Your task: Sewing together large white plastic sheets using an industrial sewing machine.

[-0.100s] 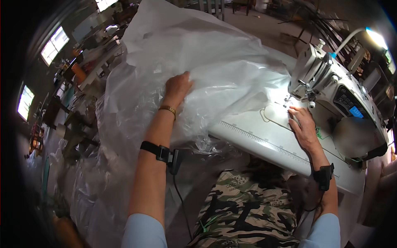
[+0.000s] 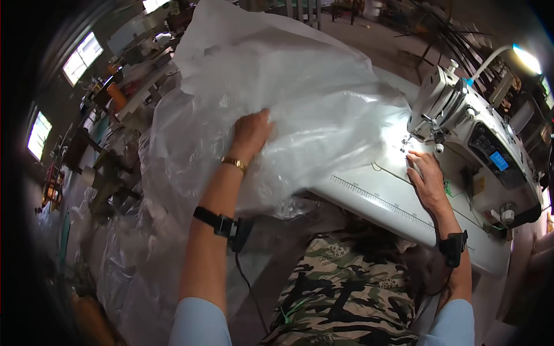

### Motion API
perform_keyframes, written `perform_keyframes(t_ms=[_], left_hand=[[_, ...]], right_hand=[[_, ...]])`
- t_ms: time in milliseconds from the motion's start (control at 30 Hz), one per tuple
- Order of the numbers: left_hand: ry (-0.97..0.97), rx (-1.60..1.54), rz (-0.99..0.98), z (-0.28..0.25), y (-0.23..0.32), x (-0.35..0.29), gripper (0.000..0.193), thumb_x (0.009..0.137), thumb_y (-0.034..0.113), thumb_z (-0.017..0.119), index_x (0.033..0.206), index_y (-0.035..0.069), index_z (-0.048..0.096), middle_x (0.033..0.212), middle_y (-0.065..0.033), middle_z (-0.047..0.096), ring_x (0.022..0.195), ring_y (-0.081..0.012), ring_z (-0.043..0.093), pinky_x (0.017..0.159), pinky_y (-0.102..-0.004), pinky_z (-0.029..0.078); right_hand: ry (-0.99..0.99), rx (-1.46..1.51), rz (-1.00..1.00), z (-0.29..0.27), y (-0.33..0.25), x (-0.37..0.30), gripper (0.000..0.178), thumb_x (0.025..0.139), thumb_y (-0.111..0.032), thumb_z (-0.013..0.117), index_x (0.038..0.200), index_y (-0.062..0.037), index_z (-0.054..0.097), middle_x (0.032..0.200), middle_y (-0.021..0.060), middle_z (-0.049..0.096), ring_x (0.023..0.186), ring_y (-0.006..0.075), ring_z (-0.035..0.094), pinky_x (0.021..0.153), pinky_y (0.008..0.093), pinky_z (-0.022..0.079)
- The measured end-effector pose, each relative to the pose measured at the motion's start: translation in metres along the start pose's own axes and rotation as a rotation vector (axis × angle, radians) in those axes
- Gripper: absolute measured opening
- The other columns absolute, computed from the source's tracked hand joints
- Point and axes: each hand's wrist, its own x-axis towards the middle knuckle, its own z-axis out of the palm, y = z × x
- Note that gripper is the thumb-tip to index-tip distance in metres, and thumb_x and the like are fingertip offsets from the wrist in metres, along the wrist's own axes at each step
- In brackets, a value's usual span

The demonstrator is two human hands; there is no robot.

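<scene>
A big translucent white plastic sheet (image 2: 277,69) spreads over the left of the table and hangs down its near side. Its right end lies in the bright light under the needle area of a white sewing machine (image 2: 490,138). My left hand (image 2: 252,134) is closed on the sheet, bunching it left of the machine, with the fingertips partly hidden. By the presser foot (image 2: 406,144), my right hand (image 2: 427,180) rests low on the table, fingers stretched forward and thumb apart. Glare hides whether its fingertips touch the sheet's edge.
A ruler scale (image 2: 381,199) runs along the near edge of the white table (image 2: 404,207). Green thread (image 2: 447,187) lies right of my right hand. A lit lamp (image 2: 526,59) arches over the machine. Cluttered benches (image 2: 138,86) stand at the far left.
The sheet has slid slightly toward the machine and now covers more of the ruler and of a thin loop on the table. My left hand has moved slightly with it; my right hand stays by the foot.
</scene>
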Motion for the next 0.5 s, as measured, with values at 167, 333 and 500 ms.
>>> perform_keyframes(t_ms=[167, 333, 500], left_hand=[[-0.09, -0.035, 0.002, -0.026, 0.006, -0.062, 0.021, 0.092, 0.02, 0.063, 0.103, 0.002, 0.063, 0.088, -0.0219, 0.071, 0.088, -0.0391, 0.069, 0.079, -0.0502, 0.054], [-0.211, -0.212, -0.015, -0.005, 0.001, -0.144, 0.031, 0.092, 0.023, 0.064, 0.116, 0.003, 0.067, 0.094, -0.0241, 0.071, 0.09, -0.0417, 0.068, 0.079, -0.0501, 0.054], [-0.26, -0.891, 0.011, 0.052, 0.047, -0.229, 0.024, 0.094, 0.013, 0.06, 0.113, -0.001, 0.066, 0.096, -0.0199, 0.071, 0.091, -0.0301, 0.07, 0.084, -0.0399, 0.055]], right_hand=[[0.009, -0.006, 0.0, 0.002, 0.004, -0.004, 0.034, 0.088, -0.012, 0.065, 0.12, 0.0003, 0.063, 0.125, 0.0144, 0.063, 0.114, 0.0331, 0.057, 0.101, 0.0401, 0.044], [0.02, -0.014, -0.054, 0.002, 0.003, -0.004, 0.032, 0.089, -0.017, 0.066, 0.116, -0.0002, 0.064, 0.121, 0.0151, 0.064, 0.113, 0.0336, 0.058, 0.098, 0.0412, 0.045], [0.006, -0.015, -0.034, 0.002, -0.005, -0.006, 0.031, 0.091, -0.021, 0.066, 0.113, 0.0005, 0.065, 0.124, 0.015, 0.063, 0.117, 0.0325, 0.057, 0.102, 0.0421, 0.043]])
